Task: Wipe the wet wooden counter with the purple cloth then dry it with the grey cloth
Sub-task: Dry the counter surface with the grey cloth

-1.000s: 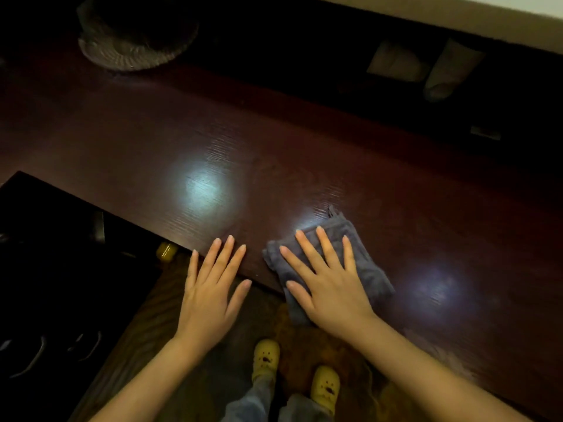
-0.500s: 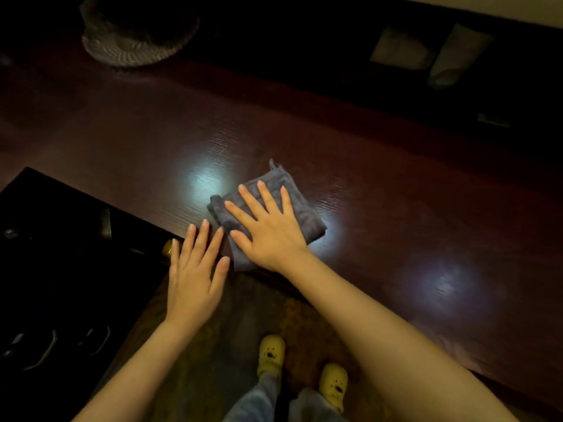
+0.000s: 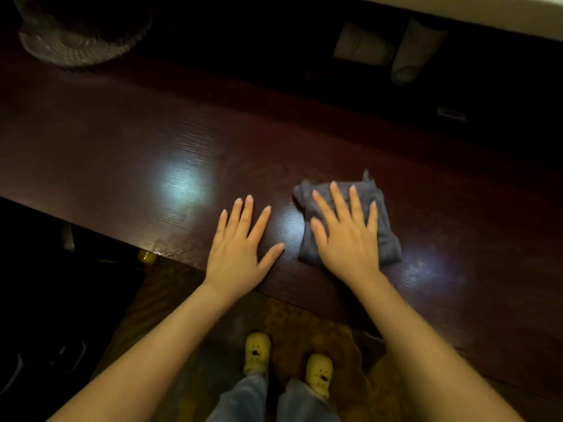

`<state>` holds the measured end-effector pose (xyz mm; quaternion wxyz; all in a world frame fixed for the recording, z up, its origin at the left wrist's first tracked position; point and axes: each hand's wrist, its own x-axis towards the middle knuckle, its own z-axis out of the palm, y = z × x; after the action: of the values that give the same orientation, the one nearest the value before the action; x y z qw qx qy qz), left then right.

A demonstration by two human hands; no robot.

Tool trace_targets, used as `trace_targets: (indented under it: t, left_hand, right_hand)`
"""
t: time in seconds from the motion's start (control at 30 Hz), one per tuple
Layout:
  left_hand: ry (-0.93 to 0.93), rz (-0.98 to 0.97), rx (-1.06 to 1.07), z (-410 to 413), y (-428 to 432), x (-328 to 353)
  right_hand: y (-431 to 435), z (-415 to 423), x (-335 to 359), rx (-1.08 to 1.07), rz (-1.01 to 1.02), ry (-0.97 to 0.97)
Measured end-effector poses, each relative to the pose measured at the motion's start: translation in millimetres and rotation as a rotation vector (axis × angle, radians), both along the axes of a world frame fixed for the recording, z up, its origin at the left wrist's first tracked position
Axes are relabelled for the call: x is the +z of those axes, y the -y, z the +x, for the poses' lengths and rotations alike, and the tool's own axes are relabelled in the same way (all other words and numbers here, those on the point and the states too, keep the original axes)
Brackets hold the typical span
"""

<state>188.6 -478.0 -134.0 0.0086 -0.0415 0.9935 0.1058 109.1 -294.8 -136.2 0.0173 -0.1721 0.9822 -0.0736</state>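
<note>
A dark red-brown wooden counter (image 3: 122, 147) runs across the view, with glossy patches of reflected light on it. A folded cloth (image 3: 387, 236), greyish with a purple tint in this dim light, lies near the counter's front edge. My right hand (image 3: 347, 239) presses flat on top of the cloth with fingers spread, hiding its middle. My left hand (image 3: 240, 248) rests flat on the bare wood just left of the cloth, fingers apart, holding nothing. No second cloth is in view.
A woven basket (image 3: 82, 41) stands at the counter's far left. Pale boxes (image 3: 362, 44) and a roll (image 3: 414, 50) sit in the dark recess behind. A black surface (image 3: 45, 300) adjoins the counter at lower left. My yellow slippers (image 3: 257, 348) stand on a rug below.
My right hand swept the cloth left and away, then back to the right near the front edge. My left hand moved from the edge further onto the counter.
</note>
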Motion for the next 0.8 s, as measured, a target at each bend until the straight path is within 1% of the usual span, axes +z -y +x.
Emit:
trace_targets:
  t: [0.07,0.2,0.3,0.4,0.53,0.6,0.7,0.77,0.8]
  left_hand:
    - [-0.002,-0.010,-0.001,-15,-9,-2]
    - [-0.029,-0.038,0.007,-23,-19,-6]
    - [-0.052,-0.051,0.006,-22,-18,-7]
    - [-0.057,-0.045,-0.006,-23,-20,-7]
    - [-0.061,-0.036,0.000,-24,-20,-6]
    - [-0.054,-0.006,0.015,-24,-25,-3]
    - [-0.052,0.028,-0.100,-23,-52,2]
    - [-0.043,0.033,-0.189,-18,-76,1]
    - [-0.036,0.023,-0.200,-17,-84,0]
  right_hand:
    - [11,-46,-1,-0.051,0.006,0.025]
    - [32,-135,4,-0.063,-0.002,0.087]
    - [36,-152,4,-0.049,0.004,0.107]
    - [22,-117,5,-0.021,-0.009,0.071]
    - [-23,-13,5,0.033,-0.023,0.014]
    - [-51,32,5,0.035,0.003,0.024]
    - [-96,55,5,-0.024,0.044,0.048]
    - [-128,53,5,-0.112,0.076,0.043]
    - [-145,49,6,-0.165,0.085,0.050]
